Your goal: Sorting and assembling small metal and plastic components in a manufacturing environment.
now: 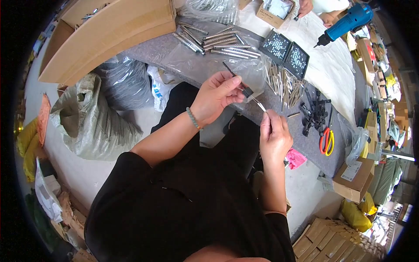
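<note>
My left hand [217, 95] pinches a small black plastic piece [247, 91] with a thin black stem sticking up and to the left. My right hand [273, 136] grips the lower end of a thin silver metal rod [260, 105], whose upper end meets the black piece. Both hands hover over the near edge of a grey work table [279, 105]. A green bead bracelet [192, 118] circles my left wrist.
On the table lie heaps of silver rods [283, 83], a clear bag of longer rods [214, 41], two black trays [286, 52], a pile of black parts [315, 112] and orange-handled scissors [325, 140]. A blue power tool [348, 22] and cardboard boxes [109, 30] stand around; sacks sit on the floor at left.
</note>
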### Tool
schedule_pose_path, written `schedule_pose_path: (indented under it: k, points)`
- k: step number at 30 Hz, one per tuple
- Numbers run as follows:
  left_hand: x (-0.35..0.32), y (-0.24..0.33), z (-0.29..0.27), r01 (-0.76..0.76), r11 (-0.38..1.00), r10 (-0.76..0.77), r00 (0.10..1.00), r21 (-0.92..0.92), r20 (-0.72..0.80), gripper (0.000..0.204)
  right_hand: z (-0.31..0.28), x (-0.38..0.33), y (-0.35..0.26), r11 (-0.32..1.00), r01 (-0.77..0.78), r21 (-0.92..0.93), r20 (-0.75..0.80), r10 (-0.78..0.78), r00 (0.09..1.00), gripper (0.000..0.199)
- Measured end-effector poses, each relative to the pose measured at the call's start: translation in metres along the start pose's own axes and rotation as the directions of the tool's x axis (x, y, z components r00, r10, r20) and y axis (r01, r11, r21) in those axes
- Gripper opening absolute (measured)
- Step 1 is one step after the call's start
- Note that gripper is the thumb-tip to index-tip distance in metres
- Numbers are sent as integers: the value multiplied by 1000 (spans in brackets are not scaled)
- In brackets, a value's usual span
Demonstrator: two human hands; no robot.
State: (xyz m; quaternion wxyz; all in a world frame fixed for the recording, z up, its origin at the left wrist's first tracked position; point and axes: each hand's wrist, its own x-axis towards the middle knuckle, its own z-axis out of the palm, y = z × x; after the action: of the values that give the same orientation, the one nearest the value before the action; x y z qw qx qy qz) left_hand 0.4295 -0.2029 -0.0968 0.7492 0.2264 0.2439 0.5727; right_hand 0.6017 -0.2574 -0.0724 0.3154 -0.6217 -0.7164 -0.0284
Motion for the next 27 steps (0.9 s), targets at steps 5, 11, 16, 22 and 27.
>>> schedule_pose_path:
  k: [5, 11, 16, 22, 27]
  points:
    - [3, -6, -4, 34, 998, -34, 999, 47, 5, 9, -3, 1, -2, 977, 174, 120, 12, -177, 984, 16]
    - [-2, -3, 5, 131, 991, -132, 985, 18, 116, 22, -1, 1, -2, 993, 65, 101, 48, -70, 996, 17]
    - [0, -9, -1, 119, 988, -138, 969, 102, 203, 28, 1, 5, -5, 948, -65, 311, 53, 51, 997, 13]
    - [2, -7, 1, 96, 987, -121, 972, 130, 201, 23, 3, 11, -9, 868, -180, 463, 117, 141, 983, 11]
    - [5, -5, -4, 98, 991, -114, 974, 90, 197, 22, 15, 8, 2, 728, -288, 622, 246, 168, 955, 13]
